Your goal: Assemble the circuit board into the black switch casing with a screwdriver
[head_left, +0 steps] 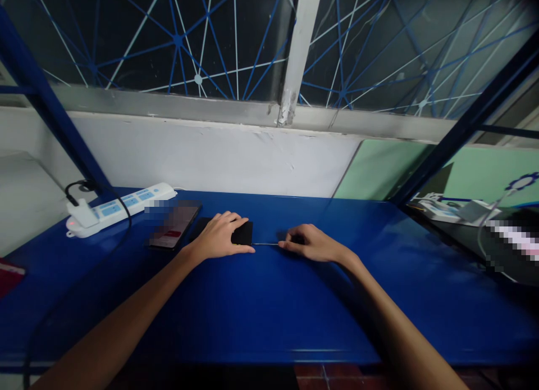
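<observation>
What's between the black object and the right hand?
In the head view, a thin rod runs from the black object to the right hand; blue table shows around it.

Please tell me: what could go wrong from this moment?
The thin, straight, metallic-looking rod in the right hand might slip and poke the left hand, whose thumb lies close to its end. The flat, black, rectangular object under the left hand might slide into the dark, flat, rectangular phone close beside it.
</observation>
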The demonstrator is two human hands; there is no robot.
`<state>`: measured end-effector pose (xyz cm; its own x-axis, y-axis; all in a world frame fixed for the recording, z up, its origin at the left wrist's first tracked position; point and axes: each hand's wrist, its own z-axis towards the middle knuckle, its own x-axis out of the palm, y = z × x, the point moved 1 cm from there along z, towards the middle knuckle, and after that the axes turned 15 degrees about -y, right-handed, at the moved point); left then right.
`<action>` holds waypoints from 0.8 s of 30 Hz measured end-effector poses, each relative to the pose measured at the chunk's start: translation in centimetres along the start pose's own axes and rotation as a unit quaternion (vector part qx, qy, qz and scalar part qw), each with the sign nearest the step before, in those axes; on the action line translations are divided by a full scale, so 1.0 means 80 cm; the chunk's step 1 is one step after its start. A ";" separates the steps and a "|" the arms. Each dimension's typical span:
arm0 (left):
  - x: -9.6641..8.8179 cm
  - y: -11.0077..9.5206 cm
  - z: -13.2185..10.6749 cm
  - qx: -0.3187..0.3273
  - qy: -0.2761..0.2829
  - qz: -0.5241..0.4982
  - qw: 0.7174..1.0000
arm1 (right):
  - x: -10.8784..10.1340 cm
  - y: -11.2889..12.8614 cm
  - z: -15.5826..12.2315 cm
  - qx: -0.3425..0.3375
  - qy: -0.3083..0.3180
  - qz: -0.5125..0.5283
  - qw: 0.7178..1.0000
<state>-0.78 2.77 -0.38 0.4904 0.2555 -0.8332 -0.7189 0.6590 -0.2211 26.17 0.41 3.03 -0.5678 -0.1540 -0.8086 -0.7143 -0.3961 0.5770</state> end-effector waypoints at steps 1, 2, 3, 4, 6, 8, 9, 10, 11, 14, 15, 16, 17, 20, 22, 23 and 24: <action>0.000 0.000 0.000 0.000 0.000 0.000 1.000 | 0.000 0.000 0.000 -0.001 0.001 0.000 1.000; 0.000 0.000 0.000 0.000 0.000 0.002 1.000 | 0.000 0.000 0.000 -0.002 0.001 -0.001 1.000; 0.000 0.000 0.000 0.000 -0.001 0.003 1.000 | 0.000 0.000 0.000 -0.003 0.001 -0.002 1.000; 0.000 0.000 0.000 0.000 -0.002 0.004 1.000 | 0.000 0.001 0.000 -0.003 0.002 -0.003 1.000; 0.000 0.001 0.000 0.001 -0.002 0.005 1.000 | 0.000 0.001 0.000 -0.004 0.003 -0.002 1.000; 0.000 0.001 0.000 0.002 -0.004 0.004 1.000 | 0.000 0.001 0.000 -0.004 0.005 -0.001 1.000; 0.000 0.001 0.000 0.003 -0.005 0.003 1.000 | 0.000 0.001 0.000 -0.003 0.005 0.000 1.000; 0.000 0.001 0.000 0.003 -0.005 0.003 1.000 | 0.001 0.001 0.000 -0.003 0.006 0.001 1.000; 0.000 0.001 0.000 0.003 -0.005 0.003 1.000 | 0.001 0.001 0.000 -0.002 0.007 0.002 1.000; 0.001 0.001 0.000 0.001 -0.002 0.004 1.000 | 0.000 0.004 0.000 0.001 0.007 0.003 1.000; 0.001 0.001 0.000 0.001 -0.003 0.005 1.000 | 0.000 0.004 -0.001 0.002 0.007 0.002 1.000; 0.001 0.001 0.000 0.002 -0.005 0.005 1.000 | -0.001 0.005 -0.001 0.004 0.008 0.000 1.000; 0.001 0.001 0.000 0.003 -0.007 0.005 1.000 | -0.002 0.005 -0.001 0.006 0.010 0.000 1.000; 0.002 0.003 -0.001 0.005 -0.011 0.003 1.000 | -0.006 0.002 -0.002 0.015 0.026 0.013 0.999; 0.003 0.003 -0.001 0.002 -0.008 0.002 1.000 | -0.009 -0.001 -0.003 0.020 0.041 0.026 0.999; 0.003 0.003 -0.001 0.001 -0.006 0.002 1.000 | -0.010 -0.002 -0.003 0.019 0.045 0.030 0.998; 0.002 0.002 0.000 0.001 -0.004 0.003 1.000 | -0.012 -0.003 -0.003 0.017 0.045 0.031 0.998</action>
<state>-0.85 2.92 -0.59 0.4903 0.2651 -0.8303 -0.7208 0.6589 -0.2153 26.94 0.44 3.63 -0.5736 -0.2578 -0.7775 -0.6929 -0.3535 0.6285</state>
